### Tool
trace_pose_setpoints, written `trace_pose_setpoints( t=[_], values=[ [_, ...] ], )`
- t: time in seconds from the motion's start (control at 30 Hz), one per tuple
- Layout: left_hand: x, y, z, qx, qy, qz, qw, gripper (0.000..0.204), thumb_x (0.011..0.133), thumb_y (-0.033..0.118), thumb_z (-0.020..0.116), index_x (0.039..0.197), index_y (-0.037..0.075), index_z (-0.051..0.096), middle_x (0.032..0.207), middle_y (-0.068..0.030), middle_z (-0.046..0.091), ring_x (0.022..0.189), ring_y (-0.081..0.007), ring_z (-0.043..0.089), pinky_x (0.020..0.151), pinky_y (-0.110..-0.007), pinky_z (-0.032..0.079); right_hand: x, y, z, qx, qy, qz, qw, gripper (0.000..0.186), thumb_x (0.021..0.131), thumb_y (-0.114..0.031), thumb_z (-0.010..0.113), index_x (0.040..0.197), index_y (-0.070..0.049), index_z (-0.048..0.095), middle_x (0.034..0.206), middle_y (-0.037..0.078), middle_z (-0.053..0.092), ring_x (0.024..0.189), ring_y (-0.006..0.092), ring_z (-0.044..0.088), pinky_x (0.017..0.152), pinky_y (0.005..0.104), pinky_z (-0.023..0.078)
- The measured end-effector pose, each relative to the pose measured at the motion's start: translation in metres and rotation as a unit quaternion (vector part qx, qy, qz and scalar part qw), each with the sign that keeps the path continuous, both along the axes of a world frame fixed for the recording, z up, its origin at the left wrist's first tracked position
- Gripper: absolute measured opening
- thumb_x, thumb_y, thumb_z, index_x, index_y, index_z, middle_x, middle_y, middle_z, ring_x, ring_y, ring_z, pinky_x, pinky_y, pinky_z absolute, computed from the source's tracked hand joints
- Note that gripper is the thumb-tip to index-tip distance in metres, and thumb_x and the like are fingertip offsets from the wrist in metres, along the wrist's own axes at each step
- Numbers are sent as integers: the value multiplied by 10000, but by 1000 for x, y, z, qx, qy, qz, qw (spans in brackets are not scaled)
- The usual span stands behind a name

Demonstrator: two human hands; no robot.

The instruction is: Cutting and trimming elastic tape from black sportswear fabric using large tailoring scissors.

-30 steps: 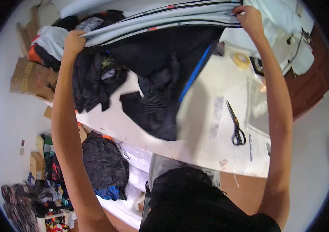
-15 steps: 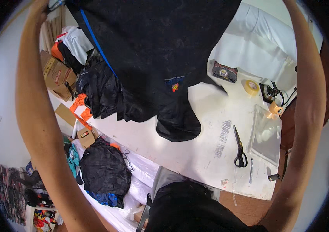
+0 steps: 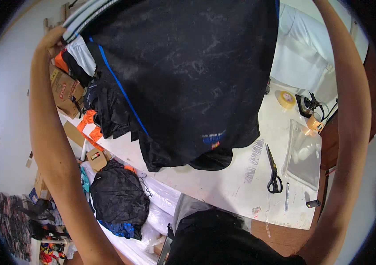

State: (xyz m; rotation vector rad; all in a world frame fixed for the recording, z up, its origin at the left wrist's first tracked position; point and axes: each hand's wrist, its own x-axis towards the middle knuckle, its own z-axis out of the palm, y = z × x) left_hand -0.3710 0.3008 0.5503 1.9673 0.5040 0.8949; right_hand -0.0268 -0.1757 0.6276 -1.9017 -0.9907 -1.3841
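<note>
- One black garment (image 3: 192, 75) hangs over the table, spread right and downward from your left fingers, one blue stripe showing near its left side.
- Your left hand (image 3: 52, 40) is pinching its white-edged border; your right hand is past the upper edge of view, so I cannot tell what those fingers do.
- One pair of scissors (image 3: 274, 174), black-handled, lies well right of and below your left fingers.
- Higher on that same side sit one yellow tape roll (image 3: 286, 100) and one orange cup-like thing (image 3: 314, 122); below these lies clear plastic (image 3: 303, 154), its layers uncountable.
- Two cardboard boxes: one larger (image 3: 65, 90) just below your left fingers, one smaller (image 3: 96, 159) farther down.
- One heap of dark clothes (image 3: 108, 104) rests between your left fingers and the table's middle.
- The table (image 3: 223, 194) is white and marked; a pale wall (image 3: 2, 106) stands left of your fingers, and reddish-brown floor (image 3: 281, 245) shows far below.
</note>
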Motion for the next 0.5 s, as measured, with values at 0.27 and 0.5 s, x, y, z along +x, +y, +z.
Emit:
trace_pose_setpoints(
  t=[0.27, 0.5],
  values=[
    [3, 121, 21, -54, -113, 129, 984, 336, 868, 179, 536, 1169, 30, 549, 1071, -142, 605, 908, -290, 595, 846, -361, 478, 5, 36, -39, -137, 39, -68, 987, 221, 601, -213, 661, 610, 8, 672, 530, 142, 612, 474, 220, 616, 537, 329, 521],
    [226, 8, -8, 188, 111, 123, 968, 474, 861, 258, 536, 1243, 30, 374, 1159, -168, 532, 1039, -229, 550, 900, -345, 410, 127, 33, -96, -121, 0, -263, 957, 263, 614, -210, 626, 637, 52, 642, 692, 271, 618, 696, 388, 639, 666, 410, 526]
  ],
)
